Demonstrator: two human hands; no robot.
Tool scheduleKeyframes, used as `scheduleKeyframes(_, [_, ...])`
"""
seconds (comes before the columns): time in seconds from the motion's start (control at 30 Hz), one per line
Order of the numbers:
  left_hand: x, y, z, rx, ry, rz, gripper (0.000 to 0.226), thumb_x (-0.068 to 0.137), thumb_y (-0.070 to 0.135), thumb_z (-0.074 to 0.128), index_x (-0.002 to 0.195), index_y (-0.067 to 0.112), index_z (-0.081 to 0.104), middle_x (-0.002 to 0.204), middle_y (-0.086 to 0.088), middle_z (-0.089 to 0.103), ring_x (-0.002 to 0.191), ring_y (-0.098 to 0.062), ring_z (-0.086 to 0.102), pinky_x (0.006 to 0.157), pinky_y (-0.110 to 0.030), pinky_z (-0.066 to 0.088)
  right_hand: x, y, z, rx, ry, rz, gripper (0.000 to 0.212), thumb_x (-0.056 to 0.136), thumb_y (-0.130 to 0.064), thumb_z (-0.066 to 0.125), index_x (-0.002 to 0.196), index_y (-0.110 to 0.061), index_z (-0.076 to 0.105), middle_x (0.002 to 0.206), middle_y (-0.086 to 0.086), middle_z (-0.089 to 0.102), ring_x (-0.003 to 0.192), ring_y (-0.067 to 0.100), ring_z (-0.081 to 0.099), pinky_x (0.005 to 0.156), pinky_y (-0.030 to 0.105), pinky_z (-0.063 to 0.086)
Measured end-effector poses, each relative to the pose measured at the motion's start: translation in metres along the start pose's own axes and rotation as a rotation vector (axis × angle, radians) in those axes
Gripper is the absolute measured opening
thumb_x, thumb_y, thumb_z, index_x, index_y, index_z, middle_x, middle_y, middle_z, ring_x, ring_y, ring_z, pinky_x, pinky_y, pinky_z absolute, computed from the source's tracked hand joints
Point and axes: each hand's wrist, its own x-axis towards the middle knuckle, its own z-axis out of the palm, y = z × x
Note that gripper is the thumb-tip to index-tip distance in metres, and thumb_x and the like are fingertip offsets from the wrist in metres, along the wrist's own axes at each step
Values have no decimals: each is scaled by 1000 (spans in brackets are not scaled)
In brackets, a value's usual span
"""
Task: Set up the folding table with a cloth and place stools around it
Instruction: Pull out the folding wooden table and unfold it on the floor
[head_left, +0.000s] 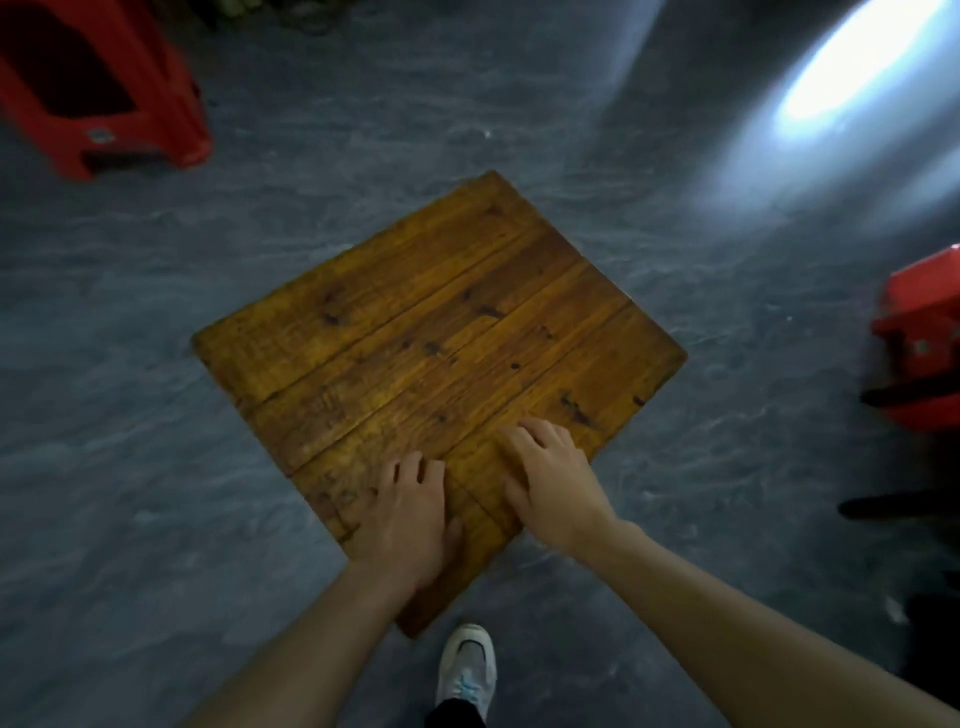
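The table (441, 332) stands on the floor (156, 467) in the middle of the view, seen from above. Its wooden top is bare and looks about square. It sits turned like a diamond: one corner points far, one left, one right, and the near corner points at the person. Its planks and the seams between them run from near left to far right, and dark knots dot the grain.

Both hands lie on the top by the near corner. The left hand (400, 512) rests palm down with its fingers spread and nearly straight, grasping nothing. The right hand (550, 483) lies just beside it to the right, apart from it, also palm down. Its fingers are a little bent, their tips touch the wood, and it holds nothing. Both forearms reach in from the near edge.

A pale shoe (467, 670) stands on the floor just near of the table's near corner.

The left stool (104, 93), red, is at the far left, well apart from the table and cut off by the picture's edge. The right stool (919, 343), also red, is at the right edge, blurred and partly out of view. Dark shapes near it are too dim to tell.

A bright glare (852, 67) lies on the grey floor at the far right
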Motion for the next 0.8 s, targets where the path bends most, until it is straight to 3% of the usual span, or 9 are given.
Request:
scheduleKeyframes(0.2, [-38, 15, 30, -55, 44, -103, 65, 85, 50, 58, 140, 24, 35, 149, -1, 28, 135, -25, 25, 105, -42, 35, -14, 21, 20, -72, -89, -106, 54, 94, -27, 54, 145, -24, 36, 146, 1, 35, 134, 26, 31, 106, 43, 38])
scheduleKeyframes(0.47, [-94, 51, 55, -97, 111, -308, 67, 85, 51, 60, 140, 24, 34, 147, 1, 27, 134, -25, 26, 102, -44, 39, -49, 66, 10, -169, -191, -247, 70, 89, -25, 63, 150, -30, 28, 149, -2, 30, 136, 24, 29, 106, 40, 37])
scheduleKeyframes(0.7, [-92, 105, 73, -95, 167, -347, 66, 86, 51, 58, 141, 25, 32, 150, -1, 24, 136, -28, 25, 103, -46, 39, -50, 107, -11, -194, -150, -313, 74, 87, -29, 70, 149, -32, 29, 153, -3, 28, 140, 21, 25, 111, 42, 36])
scheduleKeyframes(0.8, [-65, 113, 82, -100, 216, -362, 75, 83, 52, 62, 143, 28, 25, 151, 1, 22, 137, -26, 23, 104, -44, 39, -30, 124, -6, -187, -135, -348, 79, 84, -29, 72, 148, -36, 27, 154, -5, 23, 142, 20, 20, 113, 43, 34])
